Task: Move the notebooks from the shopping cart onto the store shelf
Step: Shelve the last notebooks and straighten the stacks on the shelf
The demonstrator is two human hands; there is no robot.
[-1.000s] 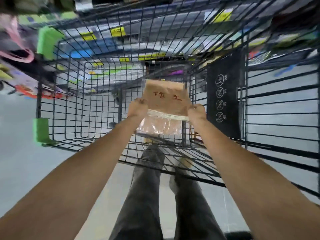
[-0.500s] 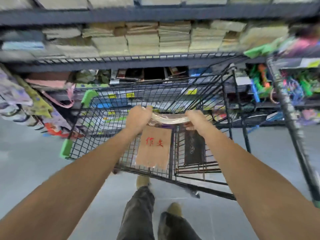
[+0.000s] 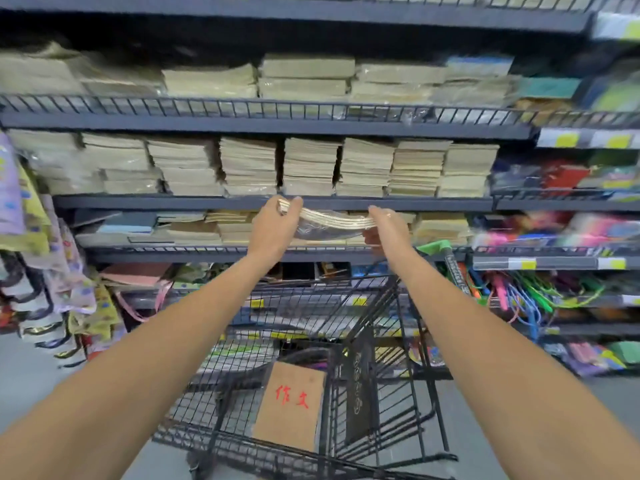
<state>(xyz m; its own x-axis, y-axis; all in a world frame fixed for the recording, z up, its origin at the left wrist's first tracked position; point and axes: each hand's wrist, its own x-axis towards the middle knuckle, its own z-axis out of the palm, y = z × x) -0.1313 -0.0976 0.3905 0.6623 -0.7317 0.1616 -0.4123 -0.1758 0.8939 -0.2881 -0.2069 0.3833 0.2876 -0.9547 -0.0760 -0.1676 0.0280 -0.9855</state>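
Both hands hold a plastic-wrapped pack of notebooks [image 3: 334, 221] flat, at the height of a dark store shelf edge [image 3: 207, 202]. My left hand [image 3: 277, 226] grips its left end and my right hand [image 3: 388, 230] grips its right end. Below, a brown notebook pack with red characters [image 3: 291, 405] leans upright inside the black wire shopping cart [image 3: 391, 327]. The shelf above the held pack carries several stacks of cream notebooks [image 3: 311, 166]. The shelf behind the held pack holds lower notebook piles [image 3: 194, 228].
Hanging patterned bags [image 3: 45, 271] crowd the left. Colourful stationery and cords [image 3: 540, 292] fill the shelves on the right. A green cart corner [image 3: 434, 245] sits just right of my right hand. A black panel [image 3: 358, 382] hangs inside the cart. Grey floor lies below.
The view rose from the cart to the shelves. Both hands lifted the wrapped pack out of the cart up to shelf height. The brown pack stays in the cart.
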